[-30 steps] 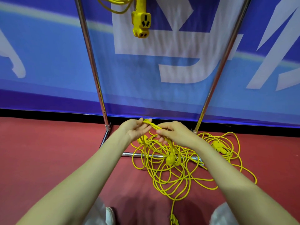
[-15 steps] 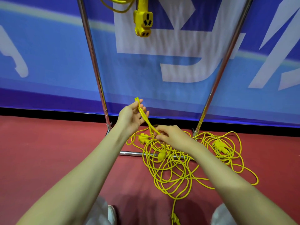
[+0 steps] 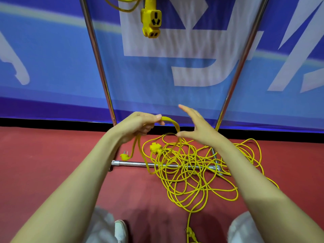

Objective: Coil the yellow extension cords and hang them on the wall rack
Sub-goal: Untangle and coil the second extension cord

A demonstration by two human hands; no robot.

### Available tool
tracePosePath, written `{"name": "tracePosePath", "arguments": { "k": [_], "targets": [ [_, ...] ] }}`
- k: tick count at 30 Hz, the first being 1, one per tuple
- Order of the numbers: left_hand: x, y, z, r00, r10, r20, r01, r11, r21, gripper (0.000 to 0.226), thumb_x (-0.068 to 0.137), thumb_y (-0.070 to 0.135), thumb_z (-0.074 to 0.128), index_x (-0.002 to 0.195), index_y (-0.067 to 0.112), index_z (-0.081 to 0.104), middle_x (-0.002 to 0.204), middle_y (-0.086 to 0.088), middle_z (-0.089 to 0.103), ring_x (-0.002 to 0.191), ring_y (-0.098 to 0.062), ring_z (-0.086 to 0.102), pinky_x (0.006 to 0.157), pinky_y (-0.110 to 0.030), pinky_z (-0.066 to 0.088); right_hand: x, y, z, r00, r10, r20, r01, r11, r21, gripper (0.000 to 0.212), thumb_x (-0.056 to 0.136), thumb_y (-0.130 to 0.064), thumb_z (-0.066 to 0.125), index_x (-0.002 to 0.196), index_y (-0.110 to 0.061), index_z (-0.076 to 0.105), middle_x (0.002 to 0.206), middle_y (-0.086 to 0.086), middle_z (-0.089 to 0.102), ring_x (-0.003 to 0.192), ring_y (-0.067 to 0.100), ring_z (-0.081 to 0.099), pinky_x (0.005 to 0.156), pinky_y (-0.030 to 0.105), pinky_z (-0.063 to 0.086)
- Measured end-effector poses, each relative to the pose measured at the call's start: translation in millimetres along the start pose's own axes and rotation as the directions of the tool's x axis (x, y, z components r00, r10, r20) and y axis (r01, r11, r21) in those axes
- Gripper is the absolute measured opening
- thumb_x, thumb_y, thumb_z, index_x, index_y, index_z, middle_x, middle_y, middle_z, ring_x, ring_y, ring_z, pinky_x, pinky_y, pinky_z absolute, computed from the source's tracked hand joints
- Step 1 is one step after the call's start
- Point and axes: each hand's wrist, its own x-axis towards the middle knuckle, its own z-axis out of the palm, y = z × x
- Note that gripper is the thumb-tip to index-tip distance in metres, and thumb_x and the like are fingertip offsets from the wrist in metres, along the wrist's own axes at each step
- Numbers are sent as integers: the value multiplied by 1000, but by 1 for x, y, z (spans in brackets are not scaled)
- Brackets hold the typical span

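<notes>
Right hand (image 3: pixel 198 130) now perhaps off cord (image 3: pixel 172 121)

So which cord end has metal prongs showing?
The small plug below the left hand; the block in the pile and the hanging block overhead show no prongs.

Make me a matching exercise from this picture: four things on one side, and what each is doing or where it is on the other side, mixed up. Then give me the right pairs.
Things:
1. left hand
2. right hand
3. socket block
4. tangled cord pile

States:
A. lies on the red floor
B. fingers straight and spread
C. hangs at the top of the view
D. grips a cord loop

Pairs: 1-D, 2-B, 3-C, 4-A
</notes>
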Motion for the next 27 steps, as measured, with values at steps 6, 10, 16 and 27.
{"name": "tracePosePath", "arguments": {
  "k": [6, 10, 16, 27],
  "targets": [
    [-8, 1, -5, 1000, -9, 29, 9, 1000, 1, 31, 93, 35, 53, 91, 8, 69, 54, 8, 23, 48, -7, 15, 43, -18, 14, -5, -4, -1, 991, -22, 132, 5, 992, 124, 9, 94, -29, 58, 87, -22, 60, 70, -5, 64, 66, 7, 55, 70, 35, 48],
    [-4, -3, -2, 999, -34, -10, 35, 977, 208, 35, 94, 38, 55, 85, 7, 69, 57, 1, 32, 46, -8, 26, 43, -15, 24, -5, -5, -24, 986, -152, -63, 121, 929, -349, 21, 92, -39, 56, 98, -21, 66, 81, -5, 62, 83, 14, 57, 73, 34, 45],
    [2, -11, 16, 971, -213, 105, 163, 919, 359, 39, 102, 42, 36, 99, 12, 62, 67, -6, 57, 41, -12, 37, 45, -21, 32, -7, 0, -18, 992, -102, -78, 62, 913, -402, 26, 94, -45, 50, 103, -25, 64, 94, -5, 66, 94, 19, 60, 76, 39, 47],
    [5, -8, -2, 990, 87, -112, -120, 933, -339, 33, 101, 30, 40, 87, 9, 61, 48, 12, 20, 38, 0, 15, 38, -14, 10, -11, -3, -21, 930, 143, 340, -191, 975, 114, 23, 82, -36, 70, 73, -16, 63, 65, -1, 62, 65, 11, 57, 67, 28, 45]
  ]
}}
